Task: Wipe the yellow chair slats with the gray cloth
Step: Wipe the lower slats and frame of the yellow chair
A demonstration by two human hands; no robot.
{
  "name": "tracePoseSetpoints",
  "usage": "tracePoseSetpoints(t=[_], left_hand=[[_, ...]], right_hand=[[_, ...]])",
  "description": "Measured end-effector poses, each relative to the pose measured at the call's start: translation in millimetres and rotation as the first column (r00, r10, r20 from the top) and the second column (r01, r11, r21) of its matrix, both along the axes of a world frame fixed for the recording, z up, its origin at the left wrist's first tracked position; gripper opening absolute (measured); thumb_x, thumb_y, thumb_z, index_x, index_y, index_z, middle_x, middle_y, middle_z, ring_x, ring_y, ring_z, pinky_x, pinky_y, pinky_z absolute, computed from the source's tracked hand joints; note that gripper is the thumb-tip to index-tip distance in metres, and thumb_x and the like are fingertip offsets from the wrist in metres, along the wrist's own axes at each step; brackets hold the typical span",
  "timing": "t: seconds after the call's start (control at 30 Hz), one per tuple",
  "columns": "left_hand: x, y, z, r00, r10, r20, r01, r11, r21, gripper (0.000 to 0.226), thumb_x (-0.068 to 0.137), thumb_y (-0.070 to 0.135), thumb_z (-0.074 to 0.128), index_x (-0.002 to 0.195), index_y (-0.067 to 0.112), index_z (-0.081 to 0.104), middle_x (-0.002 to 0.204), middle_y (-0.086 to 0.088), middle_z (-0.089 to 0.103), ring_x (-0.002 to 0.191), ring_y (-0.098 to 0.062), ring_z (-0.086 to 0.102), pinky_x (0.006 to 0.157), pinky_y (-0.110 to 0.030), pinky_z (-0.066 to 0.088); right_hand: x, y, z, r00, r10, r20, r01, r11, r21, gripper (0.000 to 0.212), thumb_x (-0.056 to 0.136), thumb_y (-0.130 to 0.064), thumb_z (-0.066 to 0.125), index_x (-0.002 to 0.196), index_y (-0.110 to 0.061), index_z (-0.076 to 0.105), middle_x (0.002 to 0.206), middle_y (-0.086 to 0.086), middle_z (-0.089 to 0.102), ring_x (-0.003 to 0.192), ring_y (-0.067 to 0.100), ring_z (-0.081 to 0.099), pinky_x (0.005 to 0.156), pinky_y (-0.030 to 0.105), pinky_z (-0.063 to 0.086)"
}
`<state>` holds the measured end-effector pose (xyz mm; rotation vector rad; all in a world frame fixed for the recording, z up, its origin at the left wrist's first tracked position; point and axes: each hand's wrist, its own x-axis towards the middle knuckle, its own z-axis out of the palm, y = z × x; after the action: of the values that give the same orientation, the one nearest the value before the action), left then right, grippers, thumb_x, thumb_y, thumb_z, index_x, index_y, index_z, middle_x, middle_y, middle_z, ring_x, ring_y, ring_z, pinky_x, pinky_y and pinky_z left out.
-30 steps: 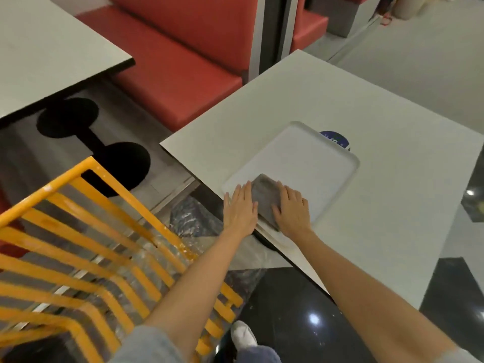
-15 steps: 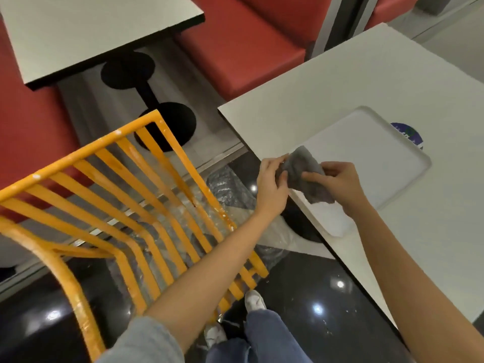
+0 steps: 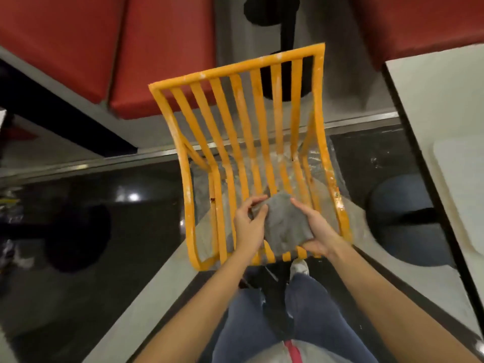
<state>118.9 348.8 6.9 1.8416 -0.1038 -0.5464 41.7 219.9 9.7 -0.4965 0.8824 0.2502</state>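
Both hands, left hand [image 3: 248,226] and right hand [image 3: 315,231], hold the gray cloth [image 3: 284,222] with curled fingers [image 3: 258,205] over the yellow chair slats [image 3: 246,142].

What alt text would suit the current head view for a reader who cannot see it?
Both hands, left hand and right hand, hold a gray cloth over the seat slats of a yellow chair flecked with white marks. Red bench seats lie beyond, and a white table is at right.
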Motion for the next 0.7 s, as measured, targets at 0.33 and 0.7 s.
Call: tracePoseSetpoints(t=[0.33, 0.7], left_hand=[[52, 172, -74, 0.933, 0.317, -0.169, -0.301, 0.947, 0.114, 0.019, 0.091, -0.002, 0.059, 0.1, 0.012, 0.07, 0.099, -0.001, 0.069, 0.098, -0.016, 0.062, 0.084, -0.016, 0.05], [86, 240, -143, 0.884, 0.339, -0.323, -0.349, 0.937, 0.028, 0.034, 0.101, 0.009, 0.049, 0.134, 0.01, 0.057, 0.134, 0.0, 0.06, 0.125, -0.01, 0.055, 0.113, -0.043, 0.039]], right_hand=[[23, 173, -67, 0.972, -0.151, -0.182, 0.182, 0.968, 0.172, 0.045, 0.104, -0.039, 0.042, 0.121, -0.002, 0.064, 0.108, 0.021, 0.074, 0.091, 0.033, 0.074, 0.093, 0.047, 0.05], [75, 258, -166, 0.934, -0.285, -0.217, 0.276, 0.959, -0.071, 0.067, 0.091, -0.051, 0.056, 0.139, -0.005, 0.054, 0.136, 0.016, 0.061, 0.129, 0.033, 0.056, 0.116, 0.05, 0.037]])
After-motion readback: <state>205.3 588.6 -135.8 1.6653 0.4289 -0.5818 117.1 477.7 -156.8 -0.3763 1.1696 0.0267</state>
